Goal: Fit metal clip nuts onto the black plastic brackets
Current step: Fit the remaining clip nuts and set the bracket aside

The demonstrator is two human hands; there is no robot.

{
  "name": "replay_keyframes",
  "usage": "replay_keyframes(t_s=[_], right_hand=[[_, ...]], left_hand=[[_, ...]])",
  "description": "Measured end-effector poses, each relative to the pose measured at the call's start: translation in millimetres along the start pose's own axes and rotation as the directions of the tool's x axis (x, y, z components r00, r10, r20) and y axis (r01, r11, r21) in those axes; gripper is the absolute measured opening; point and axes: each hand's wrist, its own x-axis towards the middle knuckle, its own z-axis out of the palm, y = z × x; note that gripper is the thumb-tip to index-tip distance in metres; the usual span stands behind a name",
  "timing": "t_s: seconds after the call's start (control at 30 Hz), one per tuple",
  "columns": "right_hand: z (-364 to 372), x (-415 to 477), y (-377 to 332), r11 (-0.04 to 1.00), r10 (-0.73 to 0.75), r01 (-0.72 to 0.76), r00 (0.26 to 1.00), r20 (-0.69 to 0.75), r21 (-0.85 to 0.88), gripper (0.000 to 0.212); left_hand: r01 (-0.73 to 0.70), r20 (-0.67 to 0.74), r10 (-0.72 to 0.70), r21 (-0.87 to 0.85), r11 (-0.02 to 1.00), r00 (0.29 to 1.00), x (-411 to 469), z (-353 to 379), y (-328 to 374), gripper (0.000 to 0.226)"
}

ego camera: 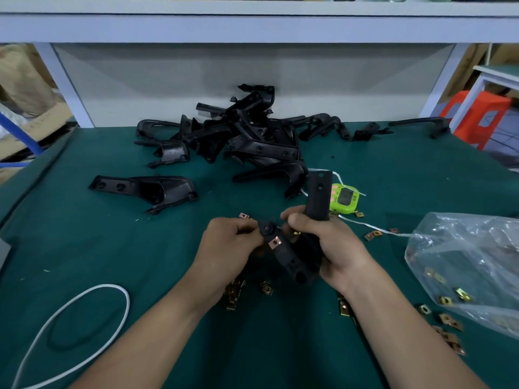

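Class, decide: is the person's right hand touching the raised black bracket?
Touching. The head view shows the right hand curled round the black bracket, gripping its upright arm.

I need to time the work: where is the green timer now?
In the head view, the green timer lies on the table right of centre, just behind the right hand and beside the held bracket.

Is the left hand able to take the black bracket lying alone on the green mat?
Likely not yet: the left hand is busy pinching the held bracket. Once it lets go, probably yes, since only bare mat separates it from the lone bracket.
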Motion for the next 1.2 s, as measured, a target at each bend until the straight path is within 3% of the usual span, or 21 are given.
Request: replay_keyframes(t_s=[0.1,0.27,0.5,0.6,0.73,0.87,0.97,1.2], right_hand=[[3.8,-0.7,2.5,0.997,-0.04,0.042,0.999,0.03,-0.068,0.014],[7.5,0.2,6.3,0.983,-0.132,0.13,0.991,-0.005,-0.127,0.014],[1.6,3.2,2.8,0.996,-0.068,0.074,0.99,-0.123,0.047,0.024],[-1.5,5.0,5.2,0.995,-0.052,0.067,0.976,-0.209,0.068,0.012],[-6.9,9.1,0.5,0.97,-0.064,0.134,0.944,-0.323,0.203,0.014],[-9.2,10.1,0.1,0.956,-0.057,0.141,0.949,-0.31,0.258,0.01],[-6.8,10.0,1.8,0.958,-0.07,0.148,0.951,-0.302,0.244,0.019],[-1.1,11.9,6.1,0.94,-0.174,0.241,0.948,-0.267,0.243,0.025]], left_hand=[[-0.005,0.008,0.005,-0.077,0.997,1.0,-0.3,-1.8,1.2,0.007],[0.031,-0.012,-0.032,-0.057,0.998,0.999,0.2,-0.6,2.4,0.015],[0.008,-0.17,-0.043,-0.199,0.98,0.985,3.4,-4.1,4.4,0.011],[0.016,-0.142,-0.05,-0.234,0.972,0.989,2.4,-6.5,2.5,0.007],[0.028,-0.098,-0.056,-0.264,0.964,0.994,1.5,-7.9,0.3,0.008],[0.046,-0.034,-0.057,-0.271,0.961,0.998,-0.3,-5.6,1.6,0.006],[0.037,-0.009,-0.04,-0.255,0.966,0.999,-2.3,-3.9,4.2,0.01],[0.018,0.088,-0.003,-0.171,0.985,0.996,-8.5,0.9,9.9,0.013]])
